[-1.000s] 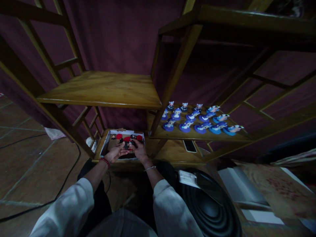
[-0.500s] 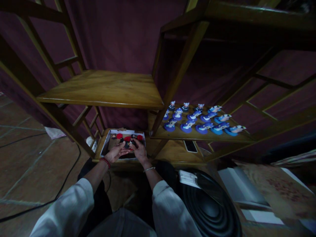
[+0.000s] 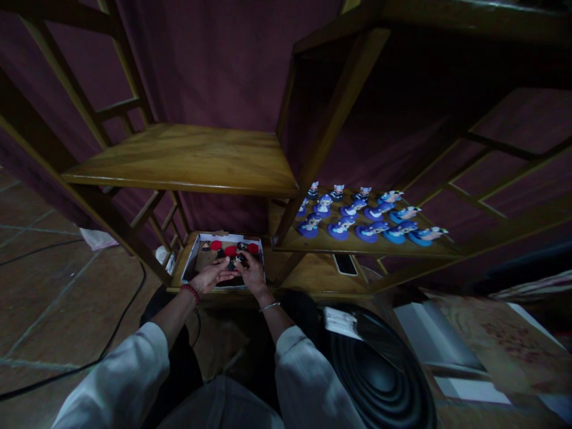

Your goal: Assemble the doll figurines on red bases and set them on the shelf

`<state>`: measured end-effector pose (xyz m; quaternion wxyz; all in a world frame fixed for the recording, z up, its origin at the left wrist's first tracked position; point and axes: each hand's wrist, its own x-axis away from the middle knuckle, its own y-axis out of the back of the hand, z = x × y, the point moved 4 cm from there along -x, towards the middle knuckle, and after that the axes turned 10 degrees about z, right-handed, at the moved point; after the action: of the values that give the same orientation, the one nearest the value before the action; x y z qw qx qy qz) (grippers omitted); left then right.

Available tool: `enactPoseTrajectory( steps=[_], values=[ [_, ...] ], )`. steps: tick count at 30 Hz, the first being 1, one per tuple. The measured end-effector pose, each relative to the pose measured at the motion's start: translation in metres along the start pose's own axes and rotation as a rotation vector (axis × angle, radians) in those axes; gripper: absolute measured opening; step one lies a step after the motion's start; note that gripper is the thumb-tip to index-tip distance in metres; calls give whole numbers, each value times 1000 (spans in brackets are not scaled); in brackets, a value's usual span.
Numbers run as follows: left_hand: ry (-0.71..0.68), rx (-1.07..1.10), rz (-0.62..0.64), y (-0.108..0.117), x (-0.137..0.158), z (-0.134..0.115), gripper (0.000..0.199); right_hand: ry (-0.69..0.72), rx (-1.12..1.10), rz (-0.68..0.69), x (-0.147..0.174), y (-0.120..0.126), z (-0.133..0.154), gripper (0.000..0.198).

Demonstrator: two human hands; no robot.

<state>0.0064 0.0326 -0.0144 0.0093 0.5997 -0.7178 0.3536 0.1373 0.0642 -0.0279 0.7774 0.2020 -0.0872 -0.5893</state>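
Over a shallow white cardboard box (image 3: 191, 259) on the low shelf, both hands meet around a small dark figurine (image 3: 238, 260). My right hand (image 3: 252, 273) pinches its upper part. Fingertips of my left hand (image 3: 213, 276) close on its lower, black part from the other side. Fine details of the figurine are too small and dim to make out. Inside the box lie several red round pieces (image 3: 216, 245), a small figurine (image 3: 206, 246) at the back left and another dark figurine (image 3: 242, 246) just behind my right fingers.
On the raised shelf (image 3: 322, 243) to the right stand several figurines (image 3: 341, 227) with purple, blue or dark bases. A phone (image 3: 345, 264) lies below them. A wooden post (image 3: 292, 220) divides the compartments; an upper shelf (image 3: 187, 158) overhangs the box. A black round stool (image 3: 379, 381) stands at right.
The dark figurine has turned slightly between my fingers, and more of a red piece behind it shows. Both hands stay in nearly the same place over the box.
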Motion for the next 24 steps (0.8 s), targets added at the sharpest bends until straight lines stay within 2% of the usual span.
enactPoseTrajectory(
  steps=[7,12,19,24],
  values=[
    [24,-20,38,2,-2,1,25,15,93,-6,2,1,6,30],
    [24,26,-9,1,-1,0,21,31,149,-21,4,3,16,28],
    [12,77,-37,0,1,0,15,-63,236,-49,4,2,16,33],
    [1,65,-47,2,1,0,15,-59,256,-67,3,0,11,34]
  ],
)
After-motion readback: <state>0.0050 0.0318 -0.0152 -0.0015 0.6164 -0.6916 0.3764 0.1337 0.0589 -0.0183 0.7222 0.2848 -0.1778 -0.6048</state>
